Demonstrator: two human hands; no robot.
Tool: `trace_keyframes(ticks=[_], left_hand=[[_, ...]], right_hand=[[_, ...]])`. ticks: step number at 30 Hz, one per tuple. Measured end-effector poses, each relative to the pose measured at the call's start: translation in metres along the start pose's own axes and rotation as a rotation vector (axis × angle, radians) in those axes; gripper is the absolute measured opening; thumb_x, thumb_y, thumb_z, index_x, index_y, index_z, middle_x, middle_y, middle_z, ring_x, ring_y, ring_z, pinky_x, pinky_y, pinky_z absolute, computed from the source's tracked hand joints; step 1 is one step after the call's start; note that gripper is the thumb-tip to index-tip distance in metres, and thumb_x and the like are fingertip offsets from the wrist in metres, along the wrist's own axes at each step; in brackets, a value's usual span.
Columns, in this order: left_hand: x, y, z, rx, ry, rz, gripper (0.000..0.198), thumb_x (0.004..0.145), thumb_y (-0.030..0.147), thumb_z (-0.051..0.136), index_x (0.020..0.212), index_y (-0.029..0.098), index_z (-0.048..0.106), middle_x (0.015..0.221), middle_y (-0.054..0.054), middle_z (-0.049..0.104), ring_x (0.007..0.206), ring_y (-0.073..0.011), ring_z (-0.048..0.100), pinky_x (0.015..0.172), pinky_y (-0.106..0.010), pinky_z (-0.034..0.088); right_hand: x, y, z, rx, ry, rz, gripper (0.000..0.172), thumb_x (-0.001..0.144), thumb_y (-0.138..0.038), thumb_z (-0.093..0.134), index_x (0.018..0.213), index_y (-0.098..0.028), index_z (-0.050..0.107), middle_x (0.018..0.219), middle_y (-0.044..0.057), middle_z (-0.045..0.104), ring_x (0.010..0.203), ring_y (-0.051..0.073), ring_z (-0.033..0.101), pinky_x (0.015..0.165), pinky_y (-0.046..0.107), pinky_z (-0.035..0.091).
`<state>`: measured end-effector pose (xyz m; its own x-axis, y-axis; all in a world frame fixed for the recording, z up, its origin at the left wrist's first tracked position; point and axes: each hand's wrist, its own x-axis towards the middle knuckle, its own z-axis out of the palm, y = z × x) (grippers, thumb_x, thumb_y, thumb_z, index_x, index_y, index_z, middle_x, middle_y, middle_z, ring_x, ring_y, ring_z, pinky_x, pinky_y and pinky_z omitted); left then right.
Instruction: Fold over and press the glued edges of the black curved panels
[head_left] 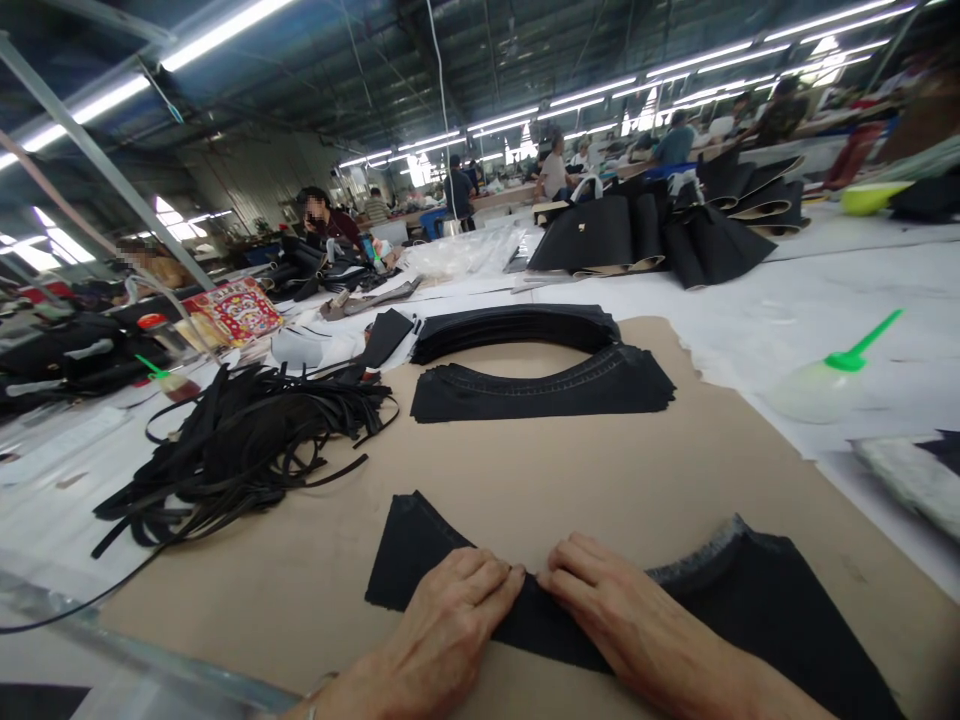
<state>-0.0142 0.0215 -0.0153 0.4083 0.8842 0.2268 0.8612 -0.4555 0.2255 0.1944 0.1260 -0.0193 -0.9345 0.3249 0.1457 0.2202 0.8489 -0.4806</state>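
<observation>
A black curved fabric piece (780,620) lies across the brown sheet in front of me, its concave edge away from me and greyish along the right part. My left hand (457,610) presses the middle of that edge, fingers bent and closed on it. Close beside it, my right hand (600,590) pinches the same edge, fingertips almost meeting the left ones. Both thumbs are mostly hidden. Farther off lie a stack of black curved pieces (540,395) with stitched-looking rims and, behind it, another black stack (517,325).
A heap of black strips (255,440) lies at the left on the brown sheet (555,470). A bottle with a green nozzle (817,385) stands at the right. Black rolled sheets (600,235) lie at the back of the white table. Several people work farther off.
</observation>
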Motion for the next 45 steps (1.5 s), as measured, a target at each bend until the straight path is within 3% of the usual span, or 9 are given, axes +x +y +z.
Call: trace_keyframes(ticks=[6,10,14,19,26,29,32,38,45], left_hand=[[-0.012,-0.035,-0.026,-0.026,-0.111,0.050,0.041,0.094,0.007,0.037,0.130,0.017,0.053,0.113,-0.007,0.065,0.107,-0.0200,0.057,0.098,-0.038,0.043],[-0.013,-0.037,-0.032,-0.059,-0.101,-0.062,0.045,0.088,0.004,0.039,0.126,0.020,0.058,0.109,-0.006,0.065,0.104,-0.0209,0.057,0.097,-0.041,0.043],[-0.015,-0.020,-0.017,-0.083,0.005,-0.197,0.051,0.083,0.001,0.040,0.126,0.022,0.059,0.119,-0.007,0.062,0.110,-0.0226,0.053,0.097,-0.042,0.044],[-0.021,-0.011,-0.002,-0.123,0.053,-0.181,0.052,0.086,0.001,0.040,0.132,0.020,0.055,0.118,-0.008,0.062,0.110,-0.0221,0.053,0.098,-0.041,0.046],[-0.017,-0.006,-0.011,-0.074,0.034,-0.182,0.045,0.090,0.004,0.042,0.128,0.023,0.057,0.112,-0.006,0.063,0.105,-0.0227,0.054,0.093,-0.042,0.047],[-0.007,0.002,-0.015,-0.061,0.053,-0.255,0.036,0.091,0.008,0.046,0.118,0.026,0.062,0.101,-0.004,0.063,0.095,-0.0214,0.054,0.086,-0.040,0.046],[0.006,0.010,-0.014,-0.099,0.079,-0.318,0.031,0.086,0.005,0.053,0.108,0.025,0.064,0.104,-0.003,0.061,0.099,-0.0208,0.053,0.090,-0.039,0.043],[0.020,0.013,-0.007,-0.240,-0.010,-0.314,0.031,0.085,0.000,0.047,0.097,0.021,0.066,0.091,-0.002,0.061,0.090,-0.0180,0.054,0.084,-0.032,0.045],[0.017,0.012,-0.005,-0.271,0.024,-0.273,0.034,0.087,0.000,0.044,0.093,0.021,0.070,0.086,-0.002,0.061,0.085,-0.0172,0.055,0.076,-0.028,0.047]], right_hand=[[0.026,-0.022,0.038,-0.129,0.150,0.093,0.027,0.080,0.004,0.058,0.096,-0.017,0.062,0.095,0.005,0.059,0.086,0.022,0.053,0.078,0.037,0.048],[0.041,-0.029,0.049,-0.182,0.181,0.134,0.025,0.080,0.004,0.060,0.095,-0.015,0.062,0.094,0.007,0.060,0.085,0.024,0.055,0.079,0.040,0.050],[0.039,-0.030,0.045,-0.169,0.178,0.151,0.025,0.084,0.003,0.056,0.099,-0.016,0.062,0.097,0.007,0.060,0.088,0.023,0.056,0.081,0.039,0.050],[0.034,-0.029,0.038,-0.154,0.150,0.163,0.023,0.087,0.001,0.051,0.096,-0.017,0.061,0.095,0.007,0.060,0.087,0.023,0.056,0.079,0.039,0.049],[0.018,-0.027,0.020,-0.032,0.073,0.207,0.017,0.090,-0.004,0.047,0.092,-0.018,0.057,0.095,0.006,0.058,0.088,0.022,0.055,0.081,0.041,0.046],[0.016,-0.028,0.014,0.016,0.060,0.240,0.015,0.089,-0.005,0.049,0.093,-0.018,0.056,0.096,0.006,0.057,0.090,0.023,0.054,0.083,0.042,0.045],[0.017,-0.029,0.010,0.038,0.042,0.258,0.014,0.089,-0.006,0.050,0.094,-0.018,0.056,0.097,0.006,0.058,0.092,0.023,0.053,0.085,0.043,0.044],[0.019,-0.029,0.003,0.042,-0.004,0.310,0.012,0.087,-0.009,0.055,0.095,-0.017,0.057,0.098,0.007,0.060,0.092,0.025,0.054,0.085,0.043,0.043],[0.011,-0.027,-0.006,0.103,-0.022,0.301,0.014,0.087,-0.006,0.054,0.091,-0.019,0.056,0.094,0.003,0.060,0.089,0.021,0.056,0.080,0.035,0.043]])
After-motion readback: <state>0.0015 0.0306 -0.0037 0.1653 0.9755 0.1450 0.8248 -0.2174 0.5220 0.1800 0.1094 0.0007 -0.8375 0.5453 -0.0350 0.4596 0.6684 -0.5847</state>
